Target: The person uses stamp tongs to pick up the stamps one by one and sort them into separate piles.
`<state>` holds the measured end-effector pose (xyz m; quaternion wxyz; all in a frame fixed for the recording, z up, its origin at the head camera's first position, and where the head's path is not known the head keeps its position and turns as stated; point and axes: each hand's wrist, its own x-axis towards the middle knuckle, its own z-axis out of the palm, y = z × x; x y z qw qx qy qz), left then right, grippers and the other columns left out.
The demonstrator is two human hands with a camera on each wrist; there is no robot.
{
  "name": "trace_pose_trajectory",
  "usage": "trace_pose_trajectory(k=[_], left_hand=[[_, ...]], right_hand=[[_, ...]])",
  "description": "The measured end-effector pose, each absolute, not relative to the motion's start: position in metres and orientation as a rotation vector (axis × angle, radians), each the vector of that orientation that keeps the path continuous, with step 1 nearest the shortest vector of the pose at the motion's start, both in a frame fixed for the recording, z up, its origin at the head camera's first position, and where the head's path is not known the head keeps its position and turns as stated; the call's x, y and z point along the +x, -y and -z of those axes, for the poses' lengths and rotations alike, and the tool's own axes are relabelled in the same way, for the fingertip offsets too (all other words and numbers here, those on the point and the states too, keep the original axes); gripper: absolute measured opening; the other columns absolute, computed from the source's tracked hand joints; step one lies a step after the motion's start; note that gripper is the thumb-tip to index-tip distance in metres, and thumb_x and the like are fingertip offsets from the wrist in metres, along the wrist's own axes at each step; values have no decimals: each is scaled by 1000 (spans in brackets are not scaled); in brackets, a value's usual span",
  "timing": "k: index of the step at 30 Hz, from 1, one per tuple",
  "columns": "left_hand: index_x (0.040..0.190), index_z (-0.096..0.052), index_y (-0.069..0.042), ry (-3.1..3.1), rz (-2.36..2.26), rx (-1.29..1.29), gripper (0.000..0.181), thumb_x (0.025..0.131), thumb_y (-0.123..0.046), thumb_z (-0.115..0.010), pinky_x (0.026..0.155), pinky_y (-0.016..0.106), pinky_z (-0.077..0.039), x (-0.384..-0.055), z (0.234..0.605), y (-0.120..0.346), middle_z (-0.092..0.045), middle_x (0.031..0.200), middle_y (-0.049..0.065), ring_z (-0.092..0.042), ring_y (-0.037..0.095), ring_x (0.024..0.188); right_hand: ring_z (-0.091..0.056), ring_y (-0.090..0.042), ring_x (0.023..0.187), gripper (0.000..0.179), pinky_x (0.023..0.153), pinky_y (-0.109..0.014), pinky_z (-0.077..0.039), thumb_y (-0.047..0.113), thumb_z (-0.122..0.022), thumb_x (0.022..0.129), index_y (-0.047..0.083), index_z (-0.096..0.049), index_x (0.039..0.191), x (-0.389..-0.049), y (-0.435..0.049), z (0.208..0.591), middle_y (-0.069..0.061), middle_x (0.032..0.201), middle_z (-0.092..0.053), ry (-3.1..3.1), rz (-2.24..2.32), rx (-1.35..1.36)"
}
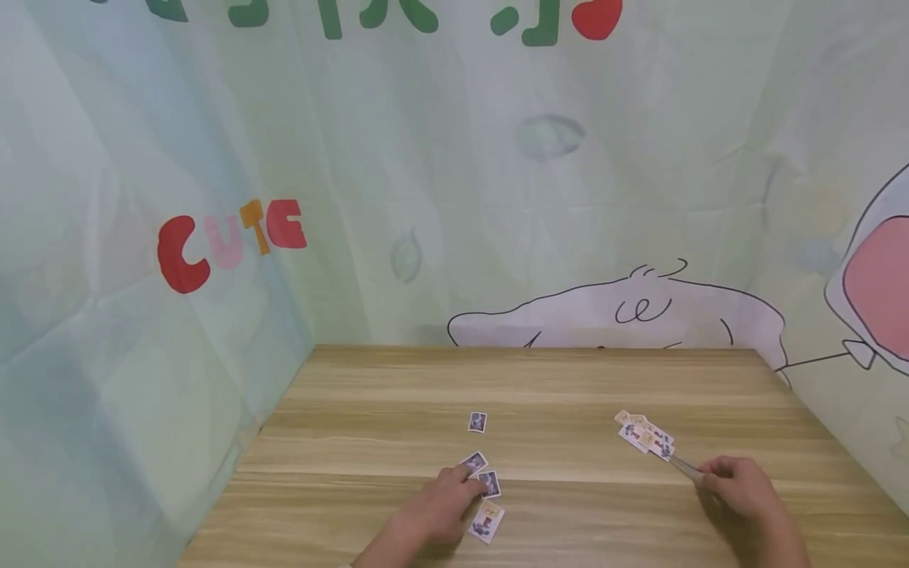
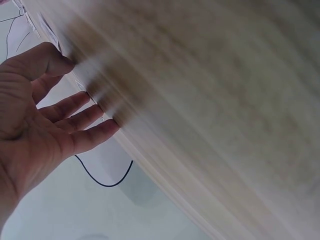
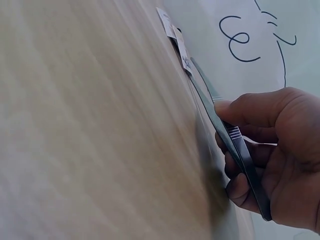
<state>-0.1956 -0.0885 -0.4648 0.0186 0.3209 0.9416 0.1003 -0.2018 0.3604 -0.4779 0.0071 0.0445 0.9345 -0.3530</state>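
Observation:
My right hand (image 1: 740, 485) grips metal tweezers (image 3: 222, 122) between thumb and fingers. Their tips point at a cluster of small overlapping picture cards (image 1: 646, 435) on the right of the table; whether they pinch a card, I cannot tell. On the left side, my left hand (image 1: 442, 505) rests its fingertips on the table, touching two dark-faced cards, one upper (image 1: 476, 460) and one lower (image 1: 489, 483). Just nearer to me lies a pale card (image 1: 487, 521) with a coloured figure. Farther back is another dark card (image 1: 478, 422). The left wrist view shows bent, spread fingers (image 2: 82, 122).
The wood-grain table (image 1: 554, 379) ends at the back against a printed cloth backdrop (image 1: 461, 197). Cloth also stands along the left side (image 1: 177, 379) and the right. Bare wood lies between the two groups of cards.

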Motion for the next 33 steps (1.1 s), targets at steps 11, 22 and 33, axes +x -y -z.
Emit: trace_pose_trajectory(k=[11, 22, 33], left_hand=[[118, -62, -14, -2922, -323, 989, 48, 72, -3, -66, 94, 39, -42, -193, 466, 89, -50, 127, 13, -49, 28, 112], [119, -62, -14, -2917, -321, 989, 45, 74, -4, -65, 94, 38, -42, -192, 464, 90, -50, 127, 13, -49, 28, 112], [119, -62, -15, -2926, -336, 964, 50, 70, -3, -67, 92, 39, -44, -194, 465, 88, -49, 127, 12, -49, 26, 111]], right_hand=[[-55, -22, 75, 18, 65, -39, -44, 14, -62, 83, -3, -64, 87, -189, -362, 479, -8, 81, -62, -2933, 1057, 199], [-56, -33, 84, 27, 73, -51, -43, 17, -64, 82, -7, -63, 93, -187, -362, 479, -15, 87, -63, -2852, 1090, 324], [-55, -27, 84, 28, 71, -42, -44, 16, -65, 82, -7, -62, 98, -185, -351, 470, -12, 90, -62, -2843, 1169, 235]])
